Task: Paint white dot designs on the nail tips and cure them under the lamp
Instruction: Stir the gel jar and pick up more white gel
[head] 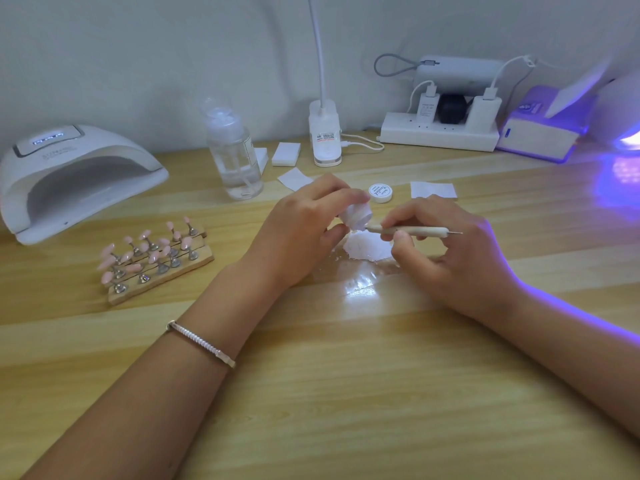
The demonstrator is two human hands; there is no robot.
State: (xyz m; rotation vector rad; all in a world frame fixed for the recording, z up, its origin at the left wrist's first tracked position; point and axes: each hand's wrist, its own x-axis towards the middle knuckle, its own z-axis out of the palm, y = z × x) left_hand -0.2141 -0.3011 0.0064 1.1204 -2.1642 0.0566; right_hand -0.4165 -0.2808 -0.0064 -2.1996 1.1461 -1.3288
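Note:
My left hand (301, 230) grips a small white jar (356, 214), tilted with its mouth toward the right. My right hand (446, 244) pinches a wooden dotting tool (415, 231) lying level, its left tip at the jar's mouth. Under both lies a white wipe (367, 251) on a shiny clear sheet (360, 282). Several pink nail tips (149, 251) stand on metal holders in a wooden rack (194, 266) to the left. The white curing lamp (72, 178) sits at the far left, its opening facing me.
A white lid (381, 192) lies behind the hands. A clear pump bottle (235, 157), a desk lamp base (325, 140), white sponge blocks (285, 154), paper squares (433, 190), a power strip (440, 133) and a purple-lit device (543, 129) line the back.

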